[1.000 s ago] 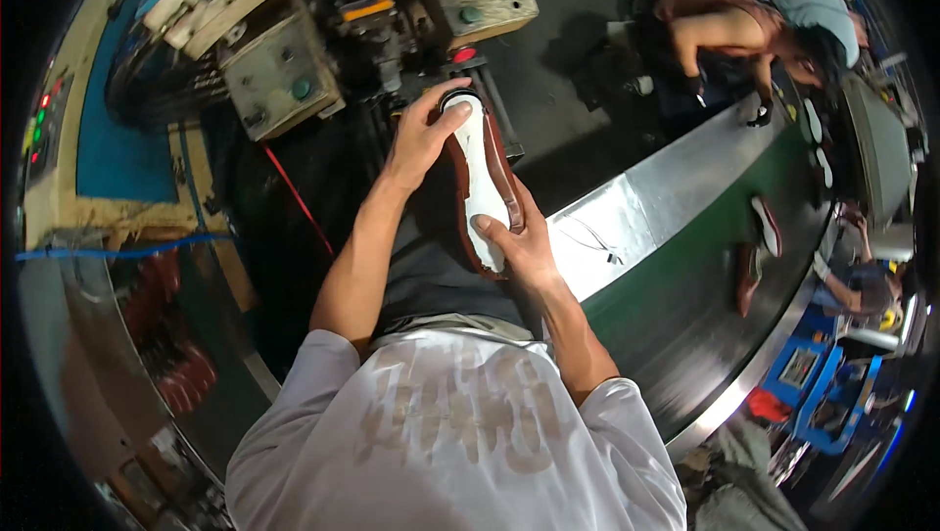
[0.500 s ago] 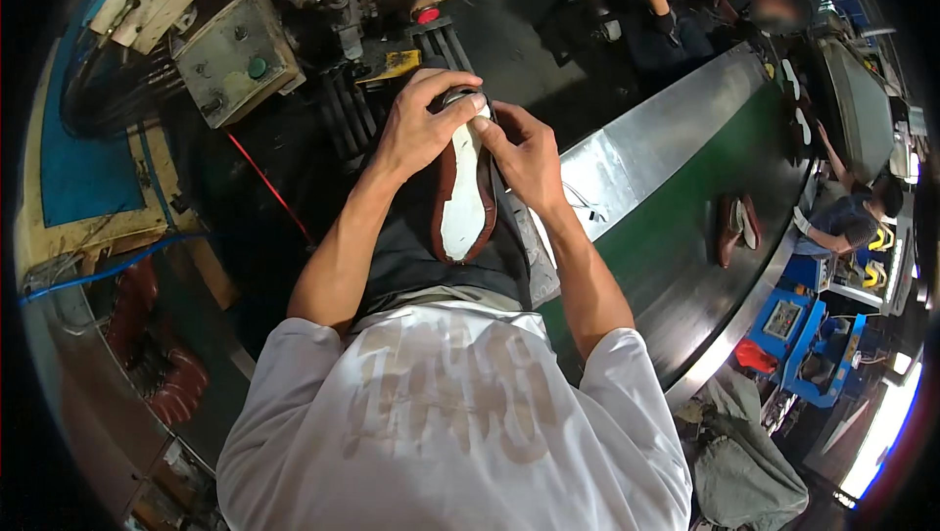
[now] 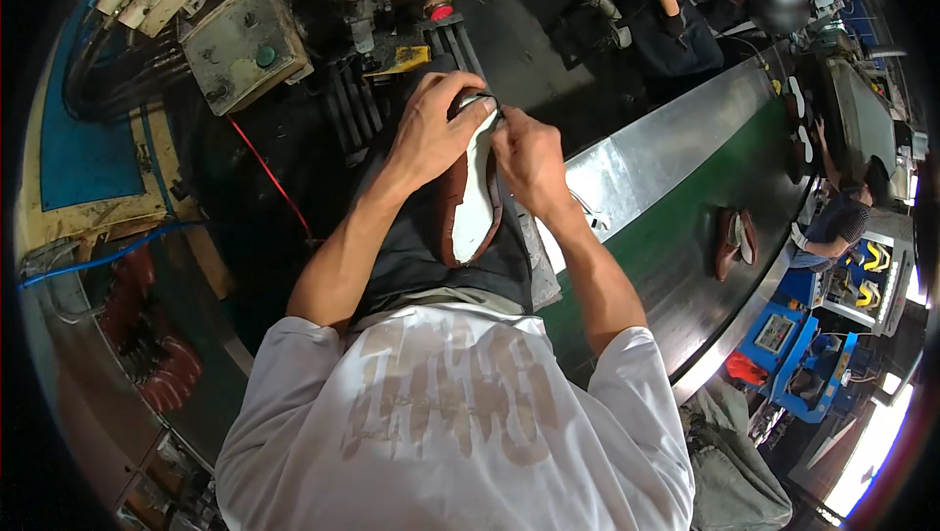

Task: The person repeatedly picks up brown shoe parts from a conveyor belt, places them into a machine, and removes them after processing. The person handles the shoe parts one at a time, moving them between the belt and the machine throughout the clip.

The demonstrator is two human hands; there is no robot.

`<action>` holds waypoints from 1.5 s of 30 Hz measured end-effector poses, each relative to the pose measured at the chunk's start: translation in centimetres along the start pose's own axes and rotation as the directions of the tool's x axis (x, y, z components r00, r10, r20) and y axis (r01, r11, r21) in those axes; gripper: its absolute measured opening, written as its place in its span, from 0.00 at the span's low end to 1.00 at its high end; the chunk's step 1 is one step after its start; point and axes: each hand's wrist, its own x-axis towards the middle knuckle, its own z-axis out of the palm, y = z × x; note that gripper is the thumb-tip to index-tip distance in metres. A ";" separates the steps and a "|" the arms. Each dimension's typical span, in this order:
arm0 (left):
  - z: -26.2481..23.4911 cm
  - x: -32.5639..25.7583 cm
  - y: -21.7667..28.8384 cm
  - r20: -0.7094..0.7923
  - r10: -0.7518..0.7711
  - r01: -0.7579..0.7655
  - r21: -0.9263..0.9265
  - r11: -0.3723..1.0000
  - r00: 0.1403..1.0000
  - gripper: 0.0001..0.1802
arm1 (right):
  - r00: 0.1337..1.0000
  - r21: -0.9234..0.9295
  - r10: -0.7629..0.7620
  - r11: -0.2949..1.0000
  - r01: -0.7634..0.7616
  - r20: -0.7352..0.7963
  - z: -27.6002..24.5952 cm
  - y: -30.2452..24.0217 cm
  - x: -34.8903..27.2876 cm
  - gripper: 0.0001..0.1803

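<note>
Above my lap lies a reddish-brown leather shoe (image 3: 474, 203), underside up, with a white insole board showing along its length. My left hand (image 3: 427, 139) wraps its far end, thumb pressed on the white board. At the far right edge, my right hand (image 3: 530, 154) is closed, its fingertips pinching a dark bit of the shoe's rim. What exactly lies between those fingertips is partly hidden. The near, rounded end of the shoe hangs free over my dark trousers.
A machine with a control box (image 3: 245, 46) stands ahead on the left. To my right runs a green conveyor belt (image 3: 627, 277) with a metal edge (image 3: 676, 144), carrying a pair of brown shoes (image 3: 734, 242). Brown boots (image 3: 168, 369) sit at left. Co-workers are at the far right.
My right thumb has come off the white board, and that hand has closed at the shoe's right rim. The shoe's far end has swung slightly right.
</note>
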 end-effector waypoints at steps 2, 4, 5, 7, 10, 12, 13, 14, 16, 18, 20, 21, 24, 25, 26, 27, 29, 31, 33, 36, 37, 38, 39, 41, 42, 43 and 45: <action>0.4 0.0 -0.5 0.004 -0.015 0.015 0.007 1.000 1.000 0.15 | 0.985 -0.092 -0.094 0.992 0.082 -0.142 2.1 0.4 -0.8 0.18; 0.5 -0.2 -1.4 0.009 -0.032 0.032 0.002 0.999 0.999 0.15 | 0.995 -0.041 -0.035 0.999 0.031 -0.092 2.1 -0.4 -1.3 0.22; 0.3 -0.3 -2.0 0.011 -0.039 0.039 -0.010 0.999 0.999 0.15 | 0.997 0.047 0.001 0.999 0.003 -0.077 2.0 -0.6 -1.4 0.22; -0.2 -0.2 -2.4 -0.003 0.004 -0.004 -0.078 0.997 1.000 0.15 | 0.981 0.388 0.194 0.904 -0.178 -0.002 1.9 -0.7 -1.2 0.23; -1.2 -0.5 -2.5 0.074 -0.032 0.049 -0.240 0.970 0.997 0.16 | 0.921 0.851 0.283 0.377 -0.365 0.269 1.4 1.0 -1.0 0.31; -1.3 -0.7 -2.6 0.102 -0.016 0.047 -0.305 0.951 0.995 0.16 | 0.936 0.833 0.223 0.432 -0.346 0.272 2.2 1.6 -0.6 0.34; -1.4 -0.8 -2.6 0.115 -0.008 0.047 -0.338 0.940 0.993 0.16 | 0.941 0.823 0.194 0.458 -0.335 0.276 2.6 1.5 -0.5 0.35; -1.4 -0.8 -2.6 0.111 0.015 0.023 -0.328 0.944 0.994 0.16 | 0.952 0.800 0.169 0.516 -0.306 0.255 2.8 1.3 -0.7 0.35; -1.4 -0.8 -2.5 0.102 0.061 -0.027 -0.305 0.952 0.993 0.16 | 0.970 0.745 0.112 0.623 -0.239 0.218 3.0 0.0 -0.5 0.36; -1.3 -1.1 -2.5 0.089 0.049 -0.022 -0.289 0.957 0.995 0.16 | 0.988 0.622 0.102 0.768 -0.150 0.113 3.9 -0.1 -0.7 0.34; -1.2 -1.3 -2.7 0.075 0.054 -0.033 -0.254 0.967 0.996 0.16 | 0.990 0.470 0.136 0.872 -0.137 0.036 4.3 -0.6 -1.1 0.32; -1.2 -1.3 -2.9 0.070 0.066 -0.049 -0.229 0.972 0.995 0.16 | 0.986 0.404 0.164 0.903 -0.148 -0.005 4.0 -1.7 -1.2 0.30; -1.2 -1.2 -3.7 0.065 0.065 -0.048 -0.238 0.970 0.996 0.17 | 0.972 0.336 0.233 0.915 -0.222 0.008 4.7 -2.1 -1.0 0.29; -1.3 -1.2 -3.9 0.064 0.058 -0.040 -0.254 0.966 0.996 0.17 | 0.976 0.384 0.211 0.898 -0.216 0.057 4.3 -2.2 -0.9 0.32; -1.4 -1.3 -4.0 0.091 0.013 0.017 -0.315 0.949 0.996 0.17 | 0.957 0.597 0.236 0.749 -0.288 0.167 4.5 -1.3 -0.8 0.34; -1.6 -1.5 -3.6 0.124 -0.032 0.076 -0.375 0.924 0.992 0.17 | 0.932 0.757 0.233 0.544 -0.362 0.278 4.6 -0.5 -0.4 0.35; -1.7 -1.3 -3.0 0.160 -0.035 0.101 -0.424 0.900 0.986 0.17 | 0.875 0.845 0.184 0.234 -0.481 0.447 4.2 0.7 -0.5 0.38; -1.8 -1.4 -2.6 0.143 -0.015 0.071 -0.397 0.915 0.990 0.17 | 0.925 0.773 0.138 0.513 -0.373 0.354 4.0 1.0 -0.5 0.38; -1.7 -1.5 -2.7 0.126 -0.013 0.058 -0.362 0.930 0.992 0.17 | 0.972 0.610 0.083 0.766 -0.202 0.218 4.4 0.7 -0.4 0.38; -1.5 -1.7 -3.3 0.101 -0.030 0.060 -0.310 0.949 0.994 0.17 | 0.965 0.395 0.194 0.884 -0.249 0.175 4.0 -1.1 -0.9 0.36; -1.4 -1.7 -3.4 0.095 -0.032 0.059 -0.302 0.952 0.995 0.17 | 0.970 0.360 0.201 0.902 -0.238 0.136 4.3 -1.3 -1.0 0.34; -1.5 -1.8 -3.5 0.089 -0.033 0.058 -0.293 0.954 0.995 0.17 | 0.973 0.386 0.186 0.895 -0.224 0.134 4.5 -1.3 -1.4 0.34; -1.7 -1.8 -3.5 0.089 -0.040 0.067 -0.325 0.943 0.995 0.17 | 0.978 0.413 0.165 0.888 -0.203 0.128 4.6 -1.3 -1.8 0.34; -2.5 -2.1 -3.7 0.089 -0.063 0.093 -0.386 0.918 0.994 0.18 | 0.943 0.421 0.205 0.855 -0.302 0.261 4.5 -1.0 -3.2 0.40; -3.1 -2.2 -3.5 0.096 -0.071 0.104 -0.398 0.911 0.993 0.17 | 0.906 0.489 0.210 0.785 -0.380 0.367 4.7 -0.4 -4.5 0.43; -3.7 -2.4 -3.2 0.107 -0.083 0.120 -0.413 0.903 0.991 0.16 | 0.857 0.537 0.206 0.704 -0.465 0.472 4.7 -0.1 -6.0 0.47; -4.5 -2.6 -3.0 0.144 -0.079 0.137 -0.462 0.876 0.986 0.21 | 0.742 0.578 0.201 0.511 -0.636 0.639 4.0 -0.3 -8.0 0.60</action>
